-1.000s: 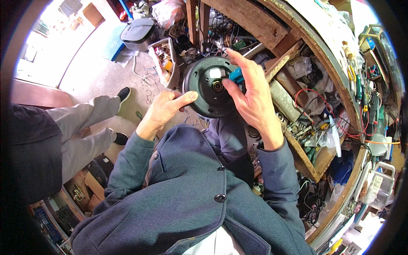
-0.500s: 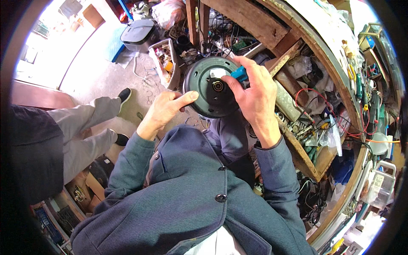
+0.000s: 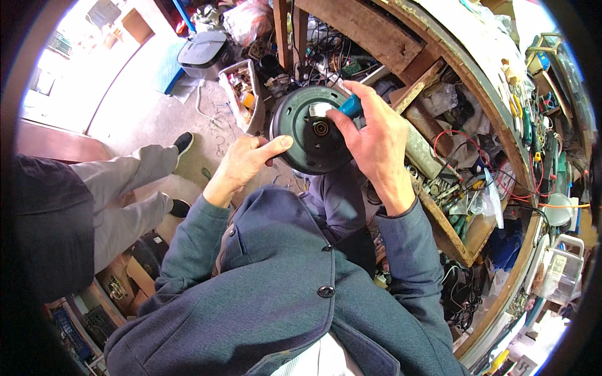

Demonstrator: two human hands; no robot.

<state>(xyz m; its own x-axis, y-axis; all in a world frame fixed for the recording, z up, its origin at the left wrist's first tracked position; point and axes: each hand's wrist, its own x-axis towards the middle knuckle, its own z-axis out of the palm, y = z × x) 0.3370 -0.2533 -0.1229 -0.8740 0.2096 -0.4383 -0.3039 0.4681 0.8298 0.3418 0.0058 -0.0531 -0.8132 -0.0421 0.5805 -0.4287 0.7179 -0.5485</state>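
A round dark green-black base, like the underside of an electric kettle, is held up in front of me. Concentric rings form a connector at its centre, and a pale label sits just above that. Gripping its left rim, my left hand has the thumb on the face and the other fingers behind. My right hand is closed on a short teal handle at the upper right of the base. The thumb presses near the label, and the tip of the teal-handled tool is hidden.
Under the wooden bench stand a cluttered wooden drawer and a white bin full of scraps. A dark-lidded container is farther left. Another person's legs are at my left. Tools and wires crowd the right side.
The teal handle has tilted slightly more upright in my right hand. My left hand keeps the same hold on the base, which has hardly moved.
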